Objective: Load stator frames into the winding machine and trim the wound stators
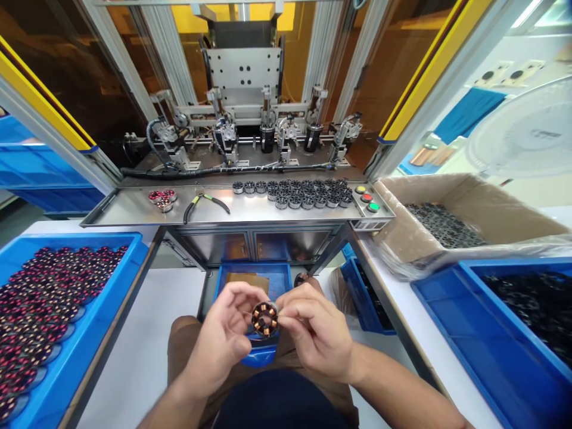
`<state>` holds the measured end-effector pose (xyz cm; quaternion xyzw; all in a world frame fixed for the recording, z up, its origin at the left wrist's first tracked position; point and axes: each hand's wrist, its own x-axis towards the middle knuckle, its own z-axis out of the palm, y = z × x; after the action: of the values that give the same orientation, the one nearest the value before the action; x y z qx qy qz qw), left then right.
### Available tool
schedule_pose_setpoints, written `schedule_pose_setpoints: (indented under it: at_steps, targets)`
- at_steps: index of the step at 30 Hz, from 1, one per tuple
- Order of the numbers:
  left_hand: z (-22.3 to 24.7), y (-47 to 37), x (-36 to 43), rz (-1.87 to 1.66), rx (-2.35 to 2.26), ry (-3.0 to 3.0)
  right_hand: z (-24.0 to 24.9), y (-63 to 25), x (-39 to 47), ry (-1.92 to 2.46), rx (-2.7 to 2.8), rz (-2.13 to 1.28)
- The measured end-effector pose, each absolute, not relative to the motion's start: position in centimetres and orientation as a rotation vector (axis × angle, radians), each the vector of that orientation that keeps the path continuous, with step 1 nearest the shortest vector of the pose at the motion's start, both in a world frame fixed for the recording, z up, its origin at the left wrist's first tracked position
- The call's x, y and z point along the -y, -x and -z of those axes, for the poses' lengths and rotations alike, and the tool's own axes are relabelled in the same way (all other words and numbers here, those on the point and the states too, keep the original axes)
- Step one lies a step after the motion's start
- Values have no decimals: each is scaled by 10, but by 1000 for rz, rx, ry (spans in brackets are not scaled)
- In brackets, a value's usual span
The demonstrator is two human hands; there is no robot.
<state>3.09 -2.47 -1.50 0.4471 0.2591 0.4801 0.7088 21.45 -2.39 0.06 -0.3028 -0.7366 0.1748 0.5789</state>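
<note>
A round motor stator (264, 320) with copper windings and a black core is held up above the lap, its wound face toward the camera. My left hand (226, 333) curls round its left side, fingers bent at the rim and thumb below. On the right, my right hand (315, 330) pinches at the stator's edge with thumb and forefinger, where a thin wire end seems to show. Beyond the hands, black-and-silver stators (308, 193) stand in rows on the metal shelf (205, 215), near green-handled pliers (206, 202) and several red-and-copper wound stators (163, 200).
A blue bin (134, 247) of wound stators is at left. At right are a cardboard box (504, 205) of metal parts and a blue bin (451, 298) of black parts. A machine (245, 71) with clamps rises behind the shelf, beside coloured buttons (367, 198).
</note>
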Motion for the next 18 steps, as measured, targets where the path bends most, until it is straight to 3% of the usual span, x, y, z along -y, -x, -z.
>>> schedule_pose_setpoints:
  at_steps: [4, 8, 18]
  targets:
    - [16, -33, 24, -795, -547, -952, 0, -218, 25, 687, 1765, -301]
    - [15, -37, 26, -935, -496, -931, 0, -215, 29, 765, 1716, -356]
    - [19, -38, 31, -1367, -731, -1480, 12, -203, 31, 882, 1277, -1078]
